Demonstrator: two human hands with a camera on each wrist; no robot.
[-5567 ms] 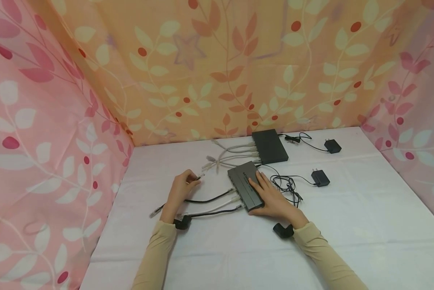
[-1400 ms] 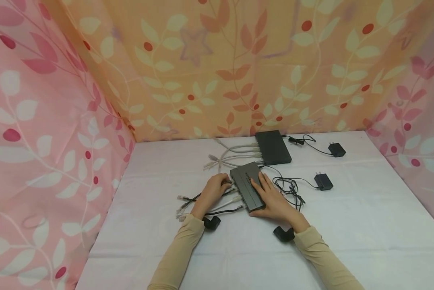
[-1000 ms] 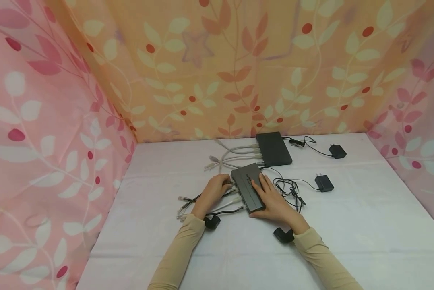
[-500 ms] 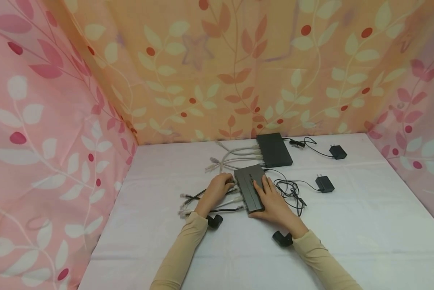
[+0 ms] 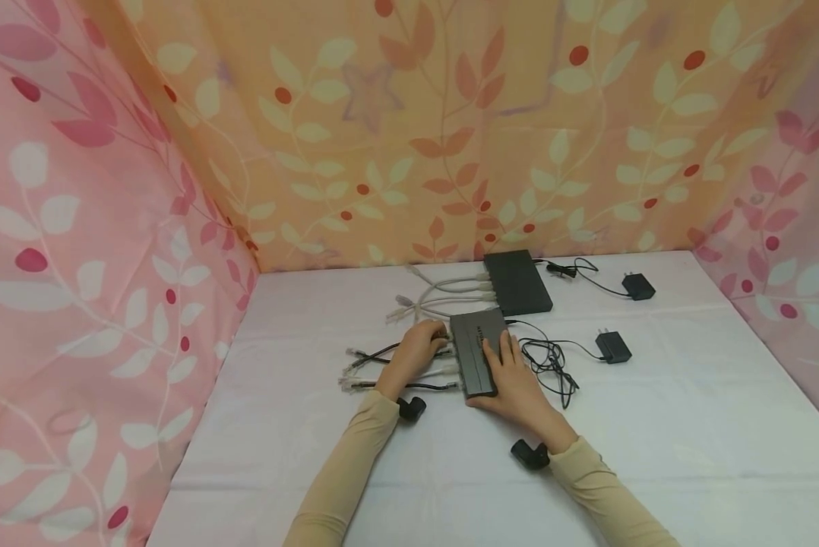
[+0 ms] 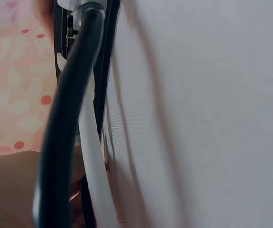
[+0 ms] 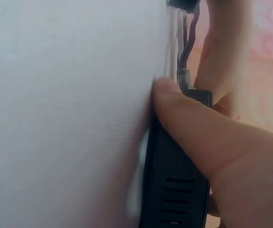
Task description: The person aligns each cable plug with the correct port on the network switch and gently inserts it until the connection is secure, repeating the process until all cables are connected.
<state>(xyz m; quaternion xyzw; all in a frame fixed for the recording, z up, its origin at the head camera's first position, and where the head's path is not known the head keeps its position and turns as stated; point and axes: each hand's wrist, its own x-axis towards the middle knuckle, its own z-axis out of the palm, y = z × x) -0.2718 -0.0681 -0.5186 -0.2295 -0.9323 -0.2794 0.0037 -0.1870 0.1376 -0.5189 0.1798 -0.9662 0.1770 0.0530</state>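
A grey network switch (image 5: 471, 357) lies mid-table, ports facing left. My left hand (image 5: 415, 351) pinches a black network cable (image 5: 377, 352) by its plug at the switch's farthest left-side port; fingertips hide the plug. My right hand (image 5: 515, 386) holds the switch, fingers spread over its top and right edge. In the right wrist view, the thumb (image 7: 189, 123) presses along the vented near end. Nearer on the port side, more black and white cables are plugged in. The left wrist view shows a black cable (image 6: 63, 128) and a white cable (image 6: 96, 161) running from the switch.
Behind stands a black network switch (image 5: 519, 282) with several grey cables (image 5: 444, 287) on its left. Two black power adapters, a far one (image 5: 638, 286) and a near one (image 5: 613, 347), lie right, with a tangled cord (image 5: 549, 363) by my right hand. Patterned curtains surround the white table (image 5: 273, 456).
Since the earliest frame, my left hand has brought the plug rightward to the switch. Over the last second the switch has turned slightly and shifted right, both hands staying on their holds.
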